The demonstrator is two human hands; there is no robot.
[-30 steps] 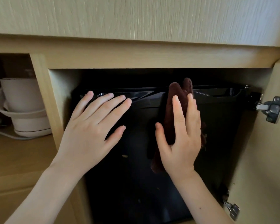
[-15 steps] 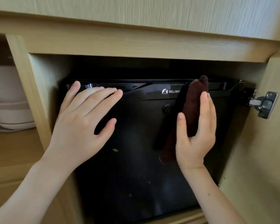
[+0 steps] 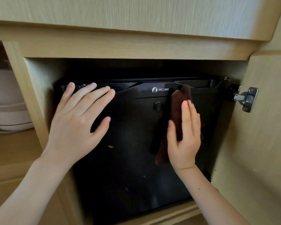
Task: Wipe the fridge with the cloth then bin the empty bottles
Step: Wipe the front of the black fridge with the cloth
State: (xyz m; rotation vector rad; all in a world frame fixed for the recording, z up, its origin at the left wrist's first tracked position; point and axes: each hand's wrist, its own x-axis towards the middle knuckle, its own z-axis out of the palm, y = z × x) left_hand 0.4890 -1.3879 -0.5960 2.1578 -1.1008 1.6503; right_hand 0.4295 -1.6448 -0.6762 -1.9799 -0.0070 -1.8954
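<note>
A small black fridge (image 3: 128,168) sits inside a wooden cabinet, its glossy door facing me with a white logo near the top. A dark brown cloth (image 3: 177,108) lies flat against the right part of the door, under my right hand (image 3: 184,137), which presses it there with the fingers pointing up. My left hand (image 3: 79,120) rests flat on the upper left of the door, fingers spread, holding nothing. A few pale specks show on the door lower down. No bottles are in view.
The open cabinet door (image 3: 256,151) stands at the right on a metal hinge (image 3: 247,99). A white kettle (image 3: 6,101) sits on a shelf in the left compartment. A wooden countertop edge (image 3: 136,21) overhangs above.
My right hand has slid the cloth rightward across the top of the fridge door, then a little lower. My left hand has stayed flat on the upper left.
</note>
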